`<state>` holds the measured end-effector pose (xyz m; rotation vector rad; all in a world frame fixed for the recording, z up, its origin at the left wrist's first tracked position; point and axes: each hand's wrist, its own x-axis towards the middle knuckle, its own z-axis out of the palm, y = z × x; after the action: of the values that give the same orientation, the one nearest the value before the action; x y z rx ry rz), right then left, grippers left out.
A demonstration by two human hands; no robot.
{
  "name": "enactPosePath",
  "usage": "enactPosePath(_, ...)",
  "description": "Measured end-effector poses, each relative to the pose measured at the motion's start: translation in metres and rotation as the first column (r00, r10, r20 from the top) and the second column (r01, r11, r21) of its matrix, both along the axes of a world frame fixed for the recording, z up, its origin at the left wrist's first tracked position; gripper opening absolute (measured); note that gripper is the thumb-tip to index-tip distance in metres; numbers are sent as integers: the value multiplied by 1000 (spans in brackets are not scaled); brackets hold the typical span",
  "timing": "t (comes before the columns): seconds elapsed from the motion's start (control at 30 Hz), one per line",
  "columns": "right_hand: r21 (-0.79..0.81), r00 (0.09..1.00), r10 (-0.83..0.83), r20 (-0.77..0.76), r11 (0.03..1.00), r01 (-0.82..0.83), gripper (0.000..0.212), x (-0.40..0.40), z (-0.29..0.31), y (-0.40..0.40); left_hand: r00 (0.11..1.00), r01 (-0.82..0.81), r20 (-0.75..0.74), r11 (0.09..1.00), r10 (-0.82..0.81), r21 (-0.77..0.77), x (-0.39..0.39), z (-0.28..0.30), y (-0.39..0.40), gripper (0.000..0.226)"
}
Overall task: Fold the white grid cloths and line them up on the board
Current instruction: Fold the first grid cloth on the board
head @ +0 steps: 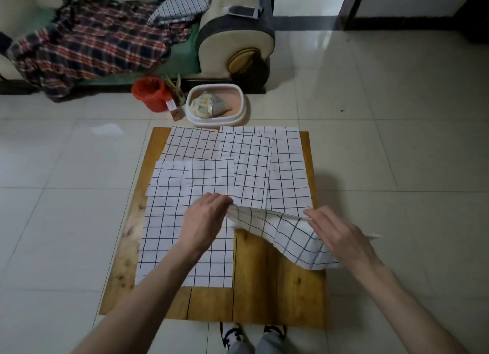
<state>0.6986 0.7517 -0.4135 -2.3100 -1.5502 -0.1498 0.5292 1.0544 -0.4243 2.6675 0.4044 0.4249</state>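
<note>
Both hands, left (205, 218) and right (337, 234), pinch the cloth (288, 237) edge; keep corners matched, lay it flat on board (277, 282).

On the floor (383, 115) lies a board (277, 282) carrying 4 flat cloths (185, 242). A 5th cloth (293, 239) hangs above its near right part. Behind the board sits a basin (244, 107), a bucket (150, 94) to its left, a sofa (238, 36) further back.

Wooden board (277, 287) on tiled floor (397, 141); folded white grid cloths (185, 221) flat on board.
</note>
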Motion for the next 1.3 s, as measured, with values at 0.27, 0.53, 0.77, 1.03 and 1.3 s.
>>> enactPosePath(0.27,-98,989,10,-145,995,-24,35,12,-42,6,998,-59,-23,998,60,32,-30,-17,31,12)
enactPosePath(0.53,-234,972,65,-224,965,-119,31,25,-97,30,985,-144,-80,984,153,108,-49,-25,55,9)
enactPosePath(0.77,-240,993,-23,-113,971,-5,22,35,-82,45,985,-130,-93,983,143,130,-58,-34,85,18)
enactPosePath(1.03,-76,973,-213,85,973,220,31,12,-48,29,999,-43,3,982,43,183,-66,-43,113,28)
enactPosePath(1.3,-84,949,-313,43,945,316,32,-63,-118,6,1000,-9,14,975,6,223,-110,-70,86,53)
